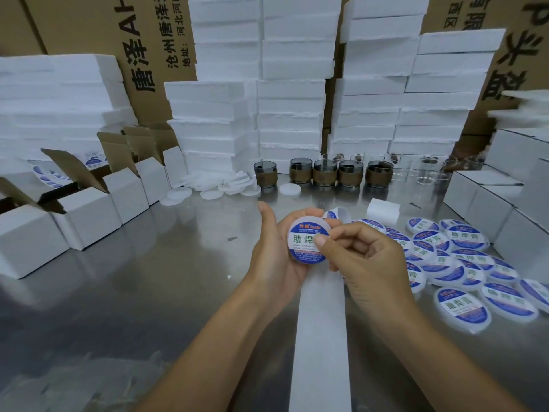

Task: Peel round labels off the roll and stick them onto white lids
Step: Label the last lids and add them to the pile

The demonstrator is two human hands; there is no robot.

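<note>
1. Two hands work one white lid (312, 217), held above the tabletop (148, 278) at centre front.
2. The left hand (276, 257) cups the lid from behind with its fingers curled round the back and its thumb raised at the left rim. The right hand (365, 260) pinches the lid's right edge, thumb flat on the face.
3. A round label (303, 240) lies on the lid. A thin white margin shows round its top and left. The thumb hides its right part, so the seating there cannot be checked.
4. Judgement: the step in hand is pressing the label down. To do it well, the thumb should sweep from the centre outward to the rim while the left hand braces from behind, driving out air. The margin should then be checked for evenness all round.
5. The backing strip (320, 337) runs from under the hands toward the near edge of the tabletop. A curl of it bearing another label shows just behind the hands. The pressing stroke should not drag it.
6. Labelled lids (445, 257) lie heaped to the right. Bare lids (208, 188) lie well apart at the back.
</note>
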